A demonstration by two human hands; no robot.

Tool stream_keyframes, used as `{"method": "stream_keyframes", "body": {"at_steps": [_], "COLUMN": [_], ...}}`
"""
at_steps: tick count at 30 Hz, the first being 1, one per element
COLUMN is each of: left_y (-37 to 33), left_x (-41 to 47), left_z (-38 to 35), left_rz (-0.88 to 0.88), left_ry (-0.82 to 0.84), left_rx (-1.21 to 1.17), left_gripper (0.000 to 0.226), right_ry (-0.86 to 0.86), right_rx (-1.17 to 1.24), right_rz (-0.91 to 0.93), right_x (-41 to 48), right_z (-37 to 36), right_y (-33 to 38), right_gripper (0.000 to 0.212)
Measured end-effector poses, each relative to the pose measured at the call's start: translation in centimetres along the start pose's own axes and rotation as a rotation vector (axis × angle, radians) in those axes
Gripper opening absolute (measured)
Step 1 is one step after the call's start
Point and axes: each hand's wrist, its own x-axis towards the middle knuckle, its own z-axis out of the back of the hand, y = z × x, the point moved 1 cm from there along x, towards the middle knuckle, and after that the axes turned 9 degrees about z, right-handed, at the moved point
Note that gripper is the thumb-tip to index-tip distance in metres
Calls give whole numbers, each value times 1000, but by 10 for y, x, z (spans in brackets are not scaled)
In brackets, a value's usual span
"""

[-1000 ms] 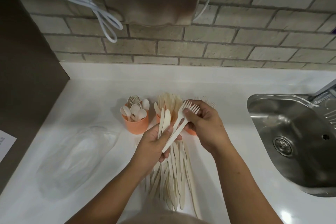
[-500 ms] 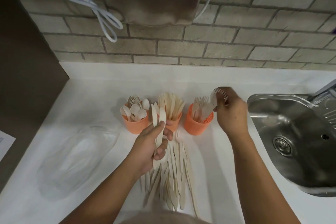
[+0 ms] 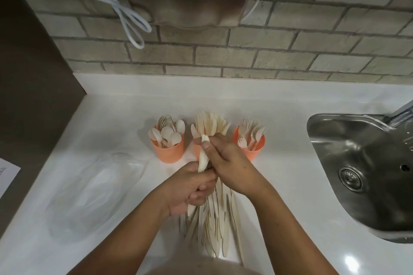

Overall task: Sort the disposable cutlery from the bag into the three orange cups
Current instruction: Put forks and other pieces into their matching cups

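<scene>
Back from the fork cup [image 3: 254,152], the right hand [image 3: 230,165] has crossed to the middle and now meets the left hand [image 3: 190,190] over the near end of the pile [image 3: 214,225]. Between them stands a pale knife [image 3: 203,158], blade end up, just in front of the knife cup [image 3: 196,152]. The right thumb and fingers pinch its upper part. The left fingers are curled round its lower end. I cannot tell whether the left hand holds more than this one piece.

The knife looks thin and flat, so it is probably very light and fairly stiff along its length, though likely to flex or snap if bent across the flat. Its smooth faces could slip against each other when several are stacked. A pinch across the broad faces near the middle, as the right hand has it, seems the safest hold, leaving the handle end free to drop into the knife cup.

Spoons fill the spoon cup [image 3: 169,152] and forks stand in the fork cup. Much unsorted cutlery lies on the tabletop [image 3: 279,185], so the sorting looks far from finished. The clear bag [image 3: 89,192] lies slack to the left.
</scene>
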Motion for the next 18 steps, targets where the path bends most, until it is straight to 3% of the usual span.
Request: {"method": "stream_keyframes", "body": {"at_steps": [4, 7, 10, 12, 18], "left_y": [-3, -6, -9, -12, -12], "left_x": [-8, -7, -1, 0, 6], "left_z": [9, 9, 16, 17, 17], "left_rz": [39, -72, -275, -367, -401], "left_ry": [35, -69, -214, -274, -357], "left_rx": [41, 44, -30, 17, -21], "left_gripper": [20, 6, 29, 25, 23], "right_ry": [174, 49, -109, -133, -187], "right_rx": [61, 40, -4, 38, 169], "right_rz": [33, 56, 41, -9, -41], "right_x": [7, 17, 30, 35, 41], "right_z": [1, 4, 7, 7, 9], "right_y": [13, 17, 12, 12, 13], "right_gripper": [23, 22, 22, 25, 32]}}
